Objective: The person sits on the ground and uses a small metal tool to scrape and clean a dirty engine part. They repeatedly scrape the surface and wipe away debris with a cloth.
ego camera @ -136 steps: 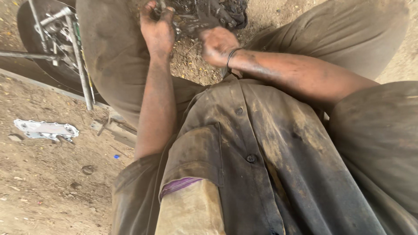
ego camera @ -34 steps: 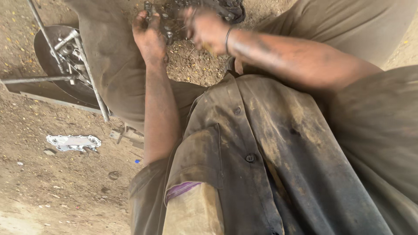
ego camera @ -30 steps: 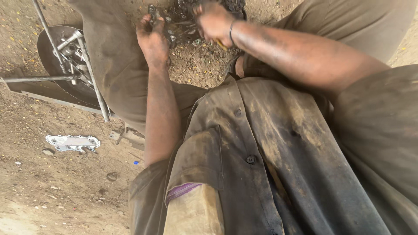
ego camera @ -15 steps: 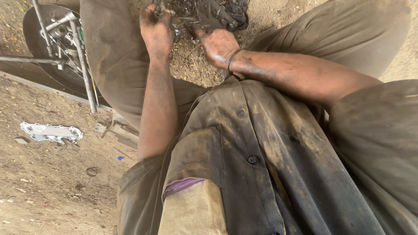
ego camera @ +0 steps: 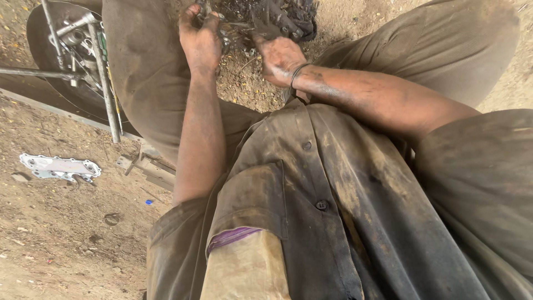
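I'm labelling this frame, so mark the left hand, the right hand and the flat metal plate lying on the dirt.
left hand (ego camera: 201, 41), head view, back of the hand.
right hand (ego camera: 280, 56), head view, back of the hand.
flat metal plate (ego camera: 58, 167), head view, middle of its top face.

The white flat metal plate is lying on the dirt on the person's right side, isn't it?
Not quite. The white flat metal plate does lie on the dirt, but on the person's left side, beyond the left hand, as the head view shows.

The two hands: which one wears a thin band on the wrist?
The right hand wears it: a thin dark band circles its wrist. The left hand, gripping the greasy metal part, has a bare wrist.
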